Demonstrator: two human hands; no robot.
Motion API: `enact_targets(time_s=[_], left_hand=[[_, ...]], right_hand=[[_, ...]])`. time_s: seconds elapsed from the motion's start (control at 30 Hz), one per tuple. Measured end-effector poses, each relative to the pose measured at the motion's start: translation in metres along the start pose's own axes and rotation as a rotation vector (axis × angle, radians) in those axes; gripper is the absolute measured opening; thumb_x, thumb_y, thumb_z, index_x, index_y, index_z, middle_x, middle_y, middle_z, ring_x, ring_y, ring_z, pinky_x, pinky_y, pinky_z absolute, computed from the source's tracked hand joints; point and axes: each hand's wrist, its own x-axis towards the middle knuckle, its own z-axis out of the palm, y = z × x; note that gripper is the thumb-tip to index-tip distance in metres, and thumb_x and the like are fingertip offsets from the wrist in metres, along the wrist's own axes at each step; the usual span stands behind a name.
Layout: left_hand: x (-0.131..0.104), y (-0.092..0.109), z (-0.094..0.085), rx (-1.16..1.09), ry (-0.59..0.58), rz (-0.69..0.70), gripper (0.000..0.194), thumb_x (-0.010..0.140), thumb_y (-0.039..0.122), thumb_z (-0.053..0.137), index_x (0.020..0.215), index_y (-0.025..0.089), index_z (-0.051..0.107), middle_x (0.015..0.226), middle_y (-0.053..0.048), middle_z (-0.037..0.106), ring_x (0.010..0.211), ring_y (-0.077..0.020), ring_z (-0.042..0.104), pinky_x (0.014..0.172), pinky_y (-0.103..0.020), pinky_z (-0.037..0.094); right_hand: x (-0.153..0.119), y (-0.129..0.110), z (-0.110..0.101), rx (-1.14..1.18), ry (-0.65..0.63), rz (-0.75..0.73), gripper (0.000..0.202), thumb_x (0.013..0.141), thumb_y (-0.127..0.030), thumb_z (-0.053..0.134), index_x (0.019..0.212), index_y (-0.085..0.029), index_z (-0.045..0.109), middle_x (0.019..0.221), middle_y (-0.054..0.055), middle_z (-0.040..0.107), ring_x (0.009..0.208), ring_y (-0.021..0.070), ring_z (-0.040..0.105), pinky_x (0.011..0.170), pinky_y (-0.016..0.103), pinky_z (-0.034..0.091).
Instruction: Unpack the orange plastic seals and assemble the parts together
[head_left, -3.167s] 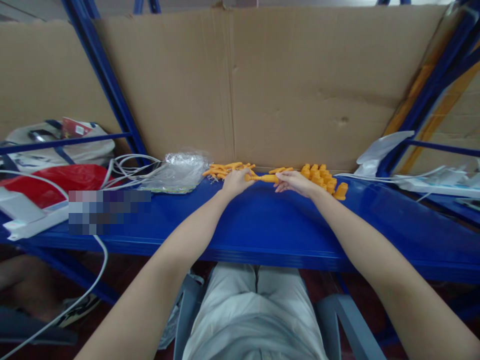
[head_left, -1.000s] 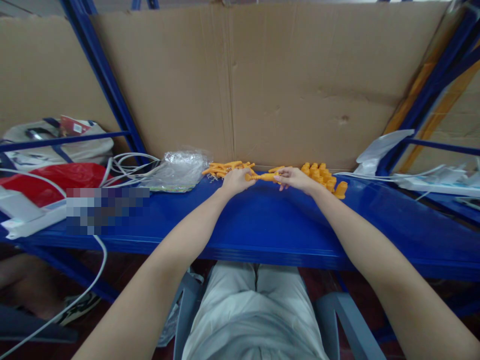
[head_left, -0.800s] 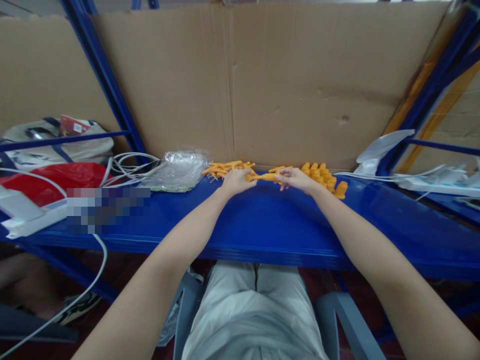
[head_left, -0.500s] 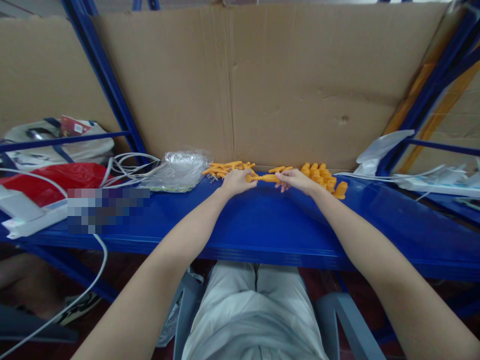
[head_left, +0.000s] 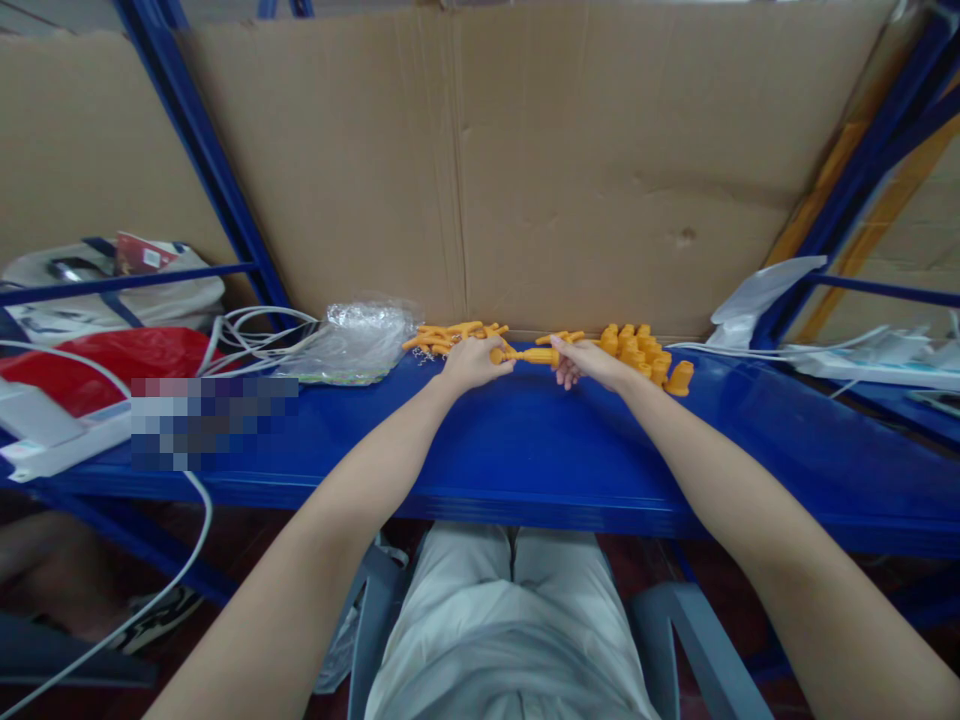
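Over the blue table [head_left: 525, 460] I hold an orange plastic piece [head_left: 538, 355] between both hands. My left hand [head_left: 476, 365] grips its narrow left end, where a small round orange part shows by the thumb. On the wider right end, the fingers of my right hand [head_left: 589, 362] are closed. Just behind my left hand lies a pile of slim orange pieces [head_left: 435, 338], some with small metal chains. Several orange cup-shaped pieces [head_left: 634, 350] stand in rows right of my right hand. A few slim orange pieces [head_left: 570, 336] lie behind it.
A clear plastic bag [head_left: 356, 345] lies left of the pile, beside coiled white cables [head_left: 259, 325]. Farther left are a red bag [head_left: 172, 350] and a white power strip [head_left: 75, 435]. Cardboard [head_left: 562, 180] closes off the back between blue posts [head_left: 217, 160].
My right hand's fingers have shifted slightly on the orange piece, and more of its right end shows. My left hand keeps its place.
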Motion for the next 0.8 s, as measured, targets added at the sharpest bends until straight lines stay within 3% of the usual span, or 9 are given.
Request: enact_targets(time_s=[0.23,0.4,0.67,0.8], left_hand=[[-0.001,0.002,-0.002,0.015,-0.012,-0.002,0.039,0.088,0.048,0.067,0.118,0.024,0.076,0.107,-0.009,0.079,0.105,-0.0285,0.072,0.094,-0.036,0.055],[-0.001,0.004,-0.004,0.007,-0.013,-0.009,0.041,0.088,0.047,0.067,0.119,0.022,0.076,0.107,-0.009,0.078,0.106,-0.0283,0.072,0.094,-0.036,0.054],[-0.001,0.006,-0.003,0.012,-0.021,-0.02,0.04,0.088,0.049,0.067,0.117,0.023,0.075,0.105,-0.009,0.078,0.106,-0.0286,0.071,0.094,-0.037,0.054],[0.0,0.004,-0.001,0.02,-0.021,-0.011,0.04,0.088,0.049,0.066,0.117,0.024,0.075,0.105,-0.009,0.078,0.105,-0.0287,0.071,0.093,-0.038,0.054]], right_hand=[[-0.004,-0.005,0.004,-0.006,0.023,0.06,0.065,0.104,-0.061,0.035,0.06,-0.018,0.056,0.045,0.003,0.056,0.04,0.0086,0.053,0.039,0.018,0.037],[-0.007,-0.009,0.007,0.006,0.056,0.119,0.068,0.101,-0.069,0.033,0.06,-0.019,0.053,0.042,0.001,0.05,0.037,0.0079,0.048,0.037,0.018,0.035],[-0.015,-0.017,0.011,0.012,0.063,0.192,0.065,0.107,-0.056,0.028,0.06,-0.018,0.051,0.043,0.001,0.051,0.036,0.0075,0.045,0.041,0.018,0.034],[-0.016,-0.019,0.011,0.0,0.052,0.218,0.066,0.106,-0.061,0.026,0.062,-0.018,0.053,0.044,0.002,0.051,0.037,0.008,0.046,0.041,0.019,0.034]])
